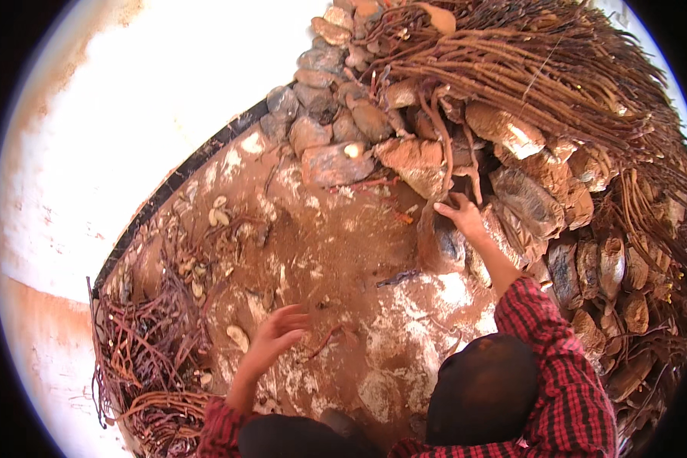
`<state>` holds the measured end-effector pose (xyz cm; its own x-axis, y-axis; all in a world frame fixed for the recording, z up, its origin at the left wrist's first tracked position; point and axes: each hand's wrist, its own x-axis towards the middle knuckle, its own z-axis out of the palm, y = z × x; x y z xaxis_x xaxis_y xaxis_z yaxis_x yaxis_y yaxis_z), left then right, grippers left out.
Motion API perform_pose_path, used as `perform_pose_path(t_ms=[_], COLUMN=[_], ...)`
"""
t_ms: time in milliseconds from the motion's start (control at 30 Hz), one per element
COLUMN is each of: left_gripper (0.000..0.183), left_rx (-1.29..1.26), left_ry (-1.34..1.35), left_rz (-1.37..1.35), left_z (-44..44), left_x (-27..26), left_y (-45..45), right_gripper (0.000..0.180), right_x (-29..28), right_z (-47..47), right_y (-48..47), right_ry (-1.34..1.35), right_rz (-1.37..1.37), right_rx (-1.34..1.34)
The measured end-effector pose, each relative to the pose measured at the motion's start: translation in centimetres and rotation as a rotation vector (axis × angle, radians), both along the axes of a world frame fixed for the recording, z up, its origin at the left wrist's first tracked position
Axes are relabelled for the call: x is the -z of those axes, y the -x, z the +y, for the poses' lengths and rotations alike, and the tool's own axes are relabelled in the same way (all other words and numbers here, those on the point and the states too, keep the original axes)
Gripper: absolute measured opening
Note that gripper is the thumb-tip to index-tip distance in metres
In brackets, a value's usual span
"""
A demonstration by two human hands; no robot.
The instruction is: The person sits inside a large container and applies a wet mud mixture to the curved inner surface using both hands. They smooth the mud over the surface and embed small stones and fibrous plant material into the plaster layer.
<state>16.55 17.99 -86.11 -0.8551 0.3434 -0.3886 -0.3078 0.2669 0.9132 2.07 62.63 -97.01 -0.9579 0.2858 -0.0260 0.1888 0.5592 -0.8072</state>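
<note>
My right hand (459,213) reaches forward to the stacked chunks, its thumb and fingers at the lower end of a brown, root-like strand (443,140). Whether the fingers are closed on the strand cannot be told. Just behind the fingertips lies a rough reddish-brown chunk (415,163). Below the hand stands a dark, rounded piece (439,246). My left hand (280,332) hovers over the dusty brown ground (326,263), fingers apart, holding nothing. Near it a pale, flat piece (237,338) and a thin reddish stem (325,342) lie on the ground.
A big bundle of long brown stalks (526,86) rests on the chunks at the upper right. Tangled stems (143,338) are heaped at the lower left. A dark curved edging (177,177) borders a bright white area. More chunks (584,269) are stacked at the right. My knees are at the bottom.
</note>
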Motion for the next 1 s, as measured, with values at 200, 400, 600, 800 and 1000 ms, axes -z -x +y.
perform_pose_path(t_ms=[200,400,600,800,1000], left_gripper=[0.088,0.108,0.112,0.11,0.077], left_rx=[0.246,0.214,0.29,0.276,0.144], left_ry=[0.133,-0.004,-0.373,-0.44,0.062], left_rz=[0.271,0.16,-0.192,-0.323,0.164], left_z=[8.0,10.4,11.3,9.3,12.1], left_x=[5.0,6.2,3.2,3.0,7.4], left_y=[2.6,2.7,2.5,2.8,0.6], right_gripper=[0.081,0.059,0.043,0.043,0.046], right_x=[-2.7,-5.3,-2.7,-3.0,2.0], right_z=[-5.6,-11.0,-9.8,-11.9,-15.0], right_y=[-1.6,-4.5,-6.5,-10.7,-12.6], right_ry=[0.104,0.941,0.86,0.898,0.408], right_rz=[-0.026,0.06,-0.156,-0.156,-0.208], right_rx=[-0.167,-0.126,-0.068,-0.184,-0.381])
